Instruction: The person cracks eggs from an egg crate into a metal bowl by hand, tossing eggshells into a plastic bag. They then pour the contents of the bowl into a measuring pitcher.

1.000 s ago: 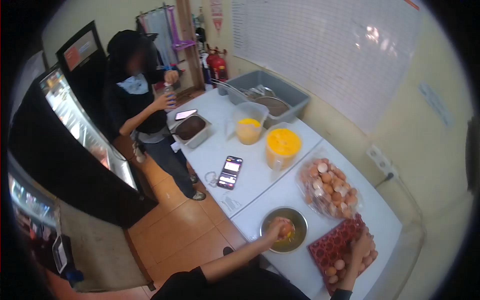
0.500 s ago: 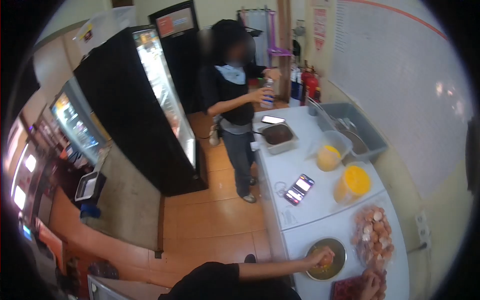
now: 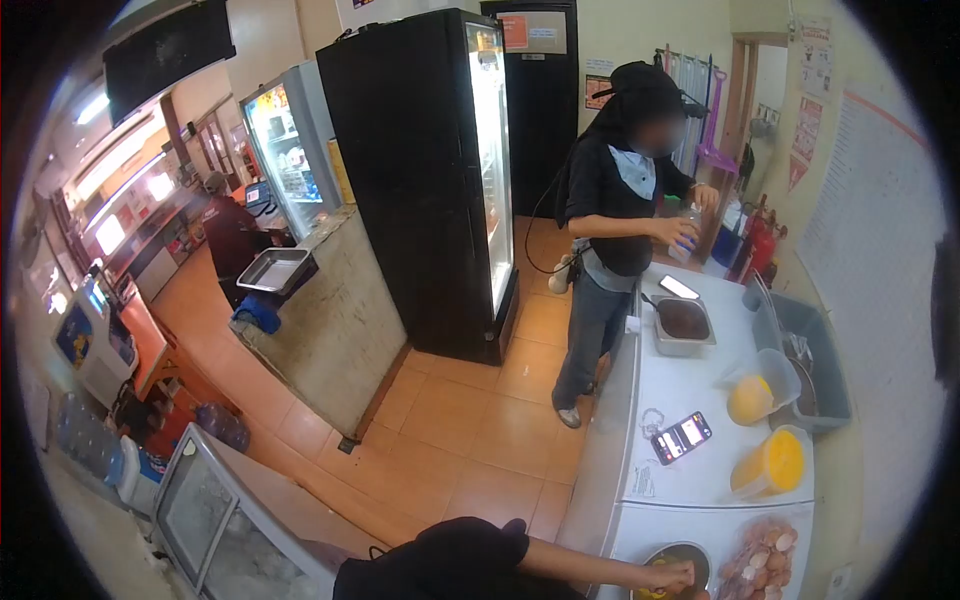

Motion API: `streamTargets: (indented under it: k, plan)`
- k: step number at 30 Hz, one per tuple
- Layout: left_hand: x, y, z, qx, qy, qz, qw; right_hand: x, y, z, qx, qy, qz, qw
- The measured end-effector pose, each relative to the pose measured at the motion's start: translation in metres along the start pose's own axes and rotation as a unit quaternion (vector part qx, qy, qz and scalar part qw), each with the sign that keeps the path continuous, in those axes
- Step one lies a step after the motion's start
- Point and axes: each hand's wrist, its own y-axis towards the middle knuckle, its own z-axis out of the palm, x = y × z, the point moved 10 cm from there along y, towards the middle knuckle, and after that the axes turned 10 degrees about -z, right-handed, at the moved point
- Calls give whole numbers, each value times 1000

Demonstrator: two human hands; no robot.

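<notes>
My left hand (image 3: 672, 576) is closed over a round metal bowl (image 3: 694, 556) at the bottom edge. Its fingers are bunched together, and what they hold, if anything, is hidden. A bit of yellow shows in the bowl beneath the hand. Right of the bowl lies a clear plastic bag of eggshells (image 3: 758, 562), brown and cracked. My right hand is not clearly in view; a small skin-toned patch at the frame's bottom edge beside the left hand cannot be made out.
Farther along the white tabletop (image 3: 640, 530) are a phone (image 3: 682, 438), yellow-filled containers (image 3: 770, 462) (image 3: 750, 400), a metal pan of dark contents (image 3: 685, 320) and a grey tub (image 3: 832, 385). A co-worker (image 3: 610, 210) at its far end holds a bottle (image 3: 686, 235). A black fridge (image 3: 410, 180) stands opposite.
My view has swung up and left, so the bowl and shells sit lower. My right hand and the red tray beside it have left the frame. The left hand stays over the bowl.
</notes>
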Motion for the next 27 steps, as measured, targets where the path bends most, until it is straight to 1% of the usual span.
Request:
streamTargets:
  k: [8,11,13,15,16,17,18,19,20,21,22,23,24,25,26,27]
  plan:
    - [-3,2,3,-4,6,26,1000,-8,-6,-1,-42,42,30,998]
    - [-15,3,5,-10,21,52,998,-13,-10,-7,-67,79,52,993]
    - [-25,6,10,-15,52,97,994,-20,-11,-14,-91,128,79,984]
    - [-38,9,16,-13,100,204,974,-25,-13,-16,-111,158,130,972]
    - [-54,4,17,-31,149,253,955,-82,13,-48,-107,110,-11,988]
    - [-68,-4,24,-11,125,174,977,-73,3,-46,-159,120,20,980]
    - [-82,-14,31,4,102,93,990,-37,3,-45,-99,-42,-100,989]
    - [-83,-2,32,-21,155,67,985,-42,4,-53,-106,-40,-91,989]
    - [-94,3,38,-44,162,69,983,-58,-2,-54,-148,46,-10,988]
    - [-110,9,55,-3,112,115,987,-54,-6,-56,-159,52,-2,986]
    - [-128,15,65,-44,179,102,978,-60,-7,-55,-148,69,8,987]
    - [-142,29,76,-49,190,143,970,-65,-11,-54,-148,78,44,985]
    - [-159,43,85,-74,228,221,945,-65,-11,-55,-147,83,50,984]
    - [-191,37,106,-136,299,273,904,-66,-11,-53,-142,89,56,984]
    - [-223,28,129,-198,365,324,850,-68,-10,-54,-149,91,56,983]
    - [-230,49,131,-192,367,323,851,-71,-8,-54,-147,101,46,983]
